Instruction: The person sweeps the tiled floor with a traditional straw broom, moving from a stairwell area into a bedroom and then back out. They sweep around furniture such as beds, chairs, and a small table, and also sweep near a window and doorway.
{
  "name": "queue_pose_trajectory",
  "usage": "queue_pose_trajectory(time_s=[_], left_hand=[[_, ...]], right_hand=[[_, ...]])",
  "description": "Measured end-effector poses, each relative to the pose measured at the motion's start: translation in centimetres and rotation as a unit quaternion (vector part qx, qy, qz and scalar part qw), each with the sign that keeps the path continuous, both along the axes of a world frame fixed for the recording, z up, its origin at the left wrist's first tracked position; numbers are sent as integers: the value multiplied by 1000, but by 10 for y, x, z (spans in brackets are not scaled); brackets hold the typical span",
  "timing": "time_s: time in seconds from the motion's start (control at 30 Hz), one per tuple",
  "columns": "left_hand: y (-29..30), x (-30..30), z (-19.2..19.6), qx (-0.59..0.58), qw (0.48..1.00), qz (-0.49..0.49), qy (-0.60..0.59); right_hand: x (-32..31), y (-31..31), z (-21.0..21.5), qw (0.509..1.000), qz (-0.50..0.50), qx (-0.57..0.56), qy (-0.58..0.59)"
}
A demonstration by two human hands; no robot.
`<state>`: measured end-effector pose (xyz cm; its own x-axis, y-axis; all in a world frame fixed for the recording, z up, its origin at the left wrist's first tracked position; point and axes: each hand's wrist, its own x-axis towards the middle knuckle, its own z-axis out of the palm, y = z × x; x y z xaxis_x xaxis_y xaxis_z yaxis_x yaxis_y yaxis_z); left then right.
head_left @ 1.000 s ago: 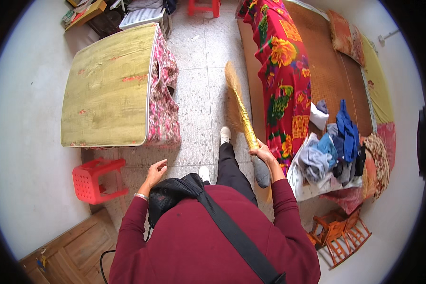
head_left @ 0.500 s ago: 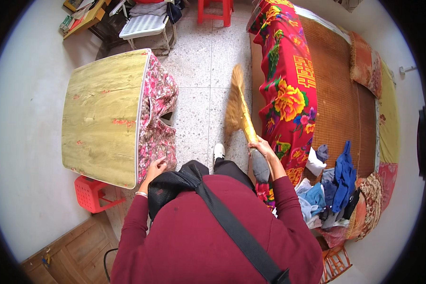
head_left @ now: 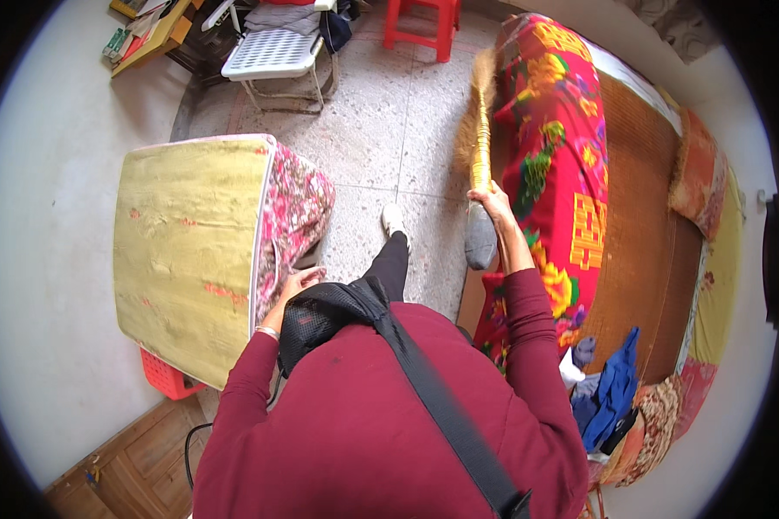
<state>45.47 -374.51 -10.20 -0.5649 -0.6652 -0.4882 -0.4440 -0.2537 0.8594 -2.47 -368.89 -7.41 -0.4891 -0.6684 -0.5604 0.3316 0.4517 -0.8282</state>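
Note:
In my right hand (head_left: 496, 206) is a broom (head_left: 481, 160), gripped round its handle where the yellow binding meets the grey end. Its brown bristles point away from me, along the side of the bed, and their far tip comes up beside the red floral cover (head_left: 537, 164). My left hand (head_left: 301, 282) hangs by the pink floral tablecloth (head_left: 296, 203) and the black mesh bag (head_left: 316, 324) at my front. Its fingers reach loosely forward with nothing visible in them; whether they brush the cloth I cannot tell.
A square table with a yellow-green top (head_left: 190, 251) stands at left, over a red plastic stool (head_left: 166, 377). The bed with a woven mat (head_left: 636, 190) fills the right, with clothes (head_left: 610, 394) piled near me. Ahead are a white folding chair (head_left: 273, 54) and a red stool (head_left: 421, 30).
I have stepped forward, one shoe now out ahead on the floor. The broom has swung right and away from me, closer to the bed. My left hand's fingers have stretched forward.

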Motion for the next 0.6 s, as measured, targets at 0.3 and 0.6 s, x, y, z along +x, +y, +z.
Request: queue_pose_trajectory(time_s=[0.3,0.6], left_hand=[[-124,-51,-2,50,993,56,-90],[-162,-59,-8,89,985,108,-97]], right_hand=[[-127,-204,-97,969,73,211,103],[-79,-198,-85,863,330,260,280]])
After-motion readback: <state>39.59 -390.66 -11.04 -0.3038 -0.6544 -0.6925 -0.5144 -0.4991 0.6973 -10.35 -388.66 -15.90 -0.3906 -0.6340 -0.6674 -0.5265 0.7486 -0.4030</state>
